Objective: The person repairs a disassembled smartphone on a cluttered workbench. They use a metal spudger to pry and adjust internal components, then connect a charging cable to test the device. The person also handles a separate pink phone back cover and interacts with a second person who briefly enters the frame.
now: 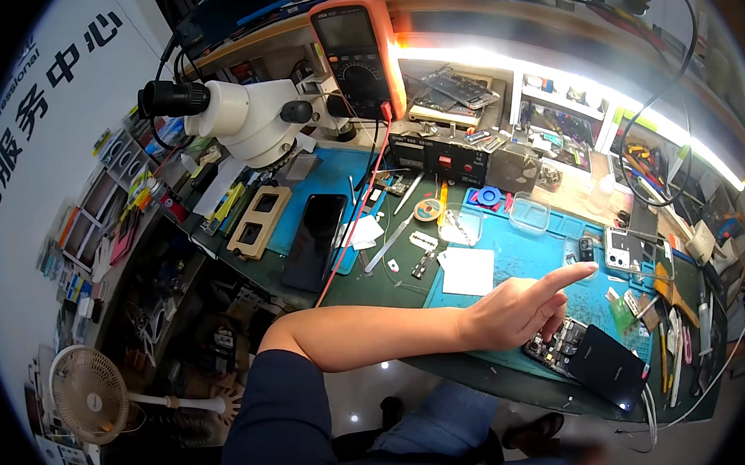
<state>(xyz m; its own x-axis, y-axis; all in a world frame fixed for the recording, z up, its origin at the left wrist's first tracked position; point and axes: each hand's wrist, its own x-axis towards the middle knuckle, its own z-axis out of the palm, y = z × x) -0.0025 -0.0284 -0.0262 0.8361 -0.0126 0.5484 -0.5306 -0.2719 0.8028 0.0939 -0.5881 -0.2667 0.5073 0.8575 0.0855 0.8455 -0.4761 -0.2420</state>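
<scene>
My left hand (514,309) reaches across from the lower left, its index finger stretched out to the right and the other fingers partly bent downward, with nothing visible held. Below it lies an opened phone with exposed board (551,351), beside a dark screen (608,368) with cables at its end, on the blue work mat (519,256). The index fingertip is near a small black object (587,247) and a white phone part (617,250). A white square pad (469,271) lies left of my hand. My right hand is not in view.
A microscope (233,122), an orange multimeter (358,59), a black power unit (440,158), clear trays (529,212) and scattered tools (677,350) crowd the bench. A dark phone (312,240) and a wooden holder (255,223) lie left. A fan (88,393) stands lower left.
</scene>
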